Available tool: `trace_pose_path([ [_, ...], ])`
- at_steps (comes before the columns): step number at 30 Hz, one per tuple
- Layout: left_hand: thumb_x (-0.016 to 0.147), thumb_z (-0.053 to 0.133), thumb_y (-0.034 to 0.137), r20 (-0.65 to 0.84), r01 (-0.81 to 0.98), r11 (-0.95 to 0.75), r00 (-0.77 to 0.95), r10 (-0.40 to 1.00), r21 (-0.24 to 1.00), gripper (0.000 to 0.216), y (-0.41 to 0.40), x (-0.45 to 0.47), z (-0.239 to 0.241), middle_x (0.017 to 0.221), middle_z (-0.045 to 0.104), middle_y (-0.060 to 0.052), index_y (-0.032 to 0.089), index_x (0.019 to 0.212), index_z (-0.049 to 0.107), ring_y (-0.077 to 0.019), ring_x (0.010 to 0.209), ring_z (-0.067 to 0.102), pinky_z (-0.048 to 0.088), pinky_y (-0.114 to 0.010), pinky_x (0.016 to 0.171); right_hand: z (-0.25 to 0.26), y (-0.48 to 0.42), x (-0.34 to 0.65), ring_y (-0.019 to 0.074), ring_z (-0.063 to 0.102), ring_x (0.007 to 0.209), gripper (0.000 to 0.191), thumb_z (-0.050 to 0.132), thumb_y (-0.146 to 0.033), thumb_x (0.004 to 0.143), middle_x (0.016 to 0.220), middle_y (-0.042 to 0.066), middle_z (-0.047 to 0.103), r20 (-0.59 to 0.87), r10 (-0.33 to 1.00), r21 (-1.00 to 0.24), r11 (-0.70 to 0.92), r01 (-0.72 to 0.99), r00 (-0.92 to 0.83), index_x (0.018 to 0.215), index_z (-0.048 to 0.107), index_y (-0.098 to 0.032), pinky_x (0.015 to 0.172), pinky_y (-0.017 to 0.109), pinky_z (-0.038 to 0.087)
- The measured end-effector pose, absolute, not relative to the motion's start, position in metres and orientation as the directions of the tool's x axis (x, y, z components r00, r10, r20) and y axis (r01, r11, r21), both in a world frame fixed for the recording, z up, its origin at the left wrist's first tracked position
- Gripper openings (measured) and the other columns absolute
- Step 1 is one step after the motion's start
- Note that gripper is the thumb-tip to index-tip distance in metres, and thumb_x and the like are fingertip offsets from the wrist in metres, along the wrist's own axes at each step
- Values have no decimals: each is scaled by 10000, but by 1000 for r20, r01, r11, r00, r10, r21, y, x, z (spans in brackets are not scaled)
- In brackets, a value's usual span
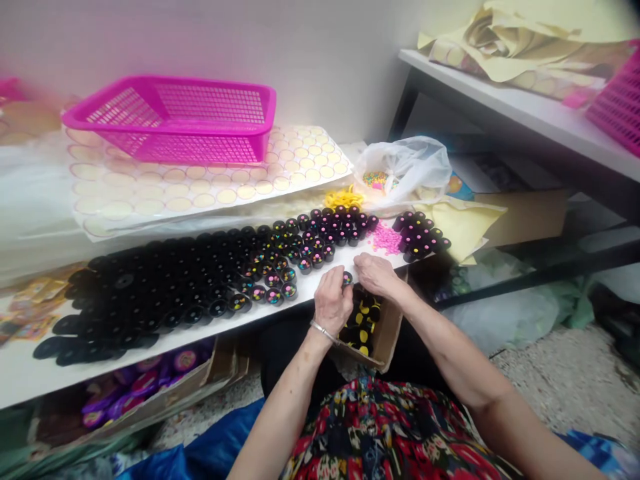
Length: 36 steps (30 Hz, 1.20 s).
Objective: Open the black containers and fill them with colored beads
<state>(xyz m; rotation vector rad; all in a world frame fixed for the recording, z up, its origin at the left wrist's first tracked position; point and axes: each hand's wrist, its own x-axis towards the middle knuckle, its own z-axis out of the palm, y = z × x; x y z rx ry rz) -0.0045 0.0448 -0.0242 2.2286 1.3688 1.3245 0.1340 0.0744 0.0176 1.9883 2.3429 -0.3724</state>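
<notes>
My left hand (333,301) and my right hand (376,273) meet at the front edge of a white board (30,363), fingers closed together around one small black cup of coloured beads (347,277). Just under my hands a small cardboard box (389,333) on my lap holds several black cups with yellow tops. On the board lie rows of many black cups (165,287); those nearer my hands, the bead-filled cups (280,280), show coloured beads.
A pink mesh basket (175,117) rests on a sheet of round stickers (210,183) at the back. Pink beads (385,238), yellow bands (344,198) and a plastic bag (407,167) lie right of the cups. A shelf (525,113) stands at right, boxes under the board.
</notes>
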Motion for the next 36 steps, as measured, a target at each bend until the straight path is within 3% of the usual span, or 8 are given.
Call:
trace_pose_path([
  [6,701,575,159,387,475,-382,93,917,792,393,54,0,-31,897,586,-34,172,1088,511,-144,787,557,471,-262,725,18,86,141,151,556,700,226,401,-204,789,752,66,640,-210,972,-390,19,921,-109,782,620,-148,599,224,342],
  [14,672,645,247,259,516,-301,154,953,801,303,62,1,-29,903,602,-29,187,963,591,-161,832,554,446,-273,748,9,92,146,164,572,739,185,465,-194,738,763,61,660,-172,981,-475,-159,866,86,758,647,-163,638,226,383],
  [23,604,727,298,208,562,-248,135,969,789,292,71,4,-27,805,598,6,204,866,638,-147,757,538,420,-256,668,-2,88,160,158,551,721,195,453,-209,742,726,56,622,13,999,-669,35,743,-36,698,629,-137,685,254,401],
  [28,606,724,304,189,558,-229,129,974,798,307,71,2,-31,822,603,9,211,886,640,-141,746,538,415,-251,652,-5,81,157,146,526,677,164,459,-212,754,718,42,589,80,997,-719,42,694,23,735,608,-147,655,252,405],
  [36,649,693,307,199,595,-220,102,975,773,247,71,4,-27,829,600,12,220,868,619,-152,787,546,411,-253,676,14,65,159,146,534,738,172,429,-229,822,781,40,573,306,945,-640,112,761,118,802,592,-178,701,244,404],
])
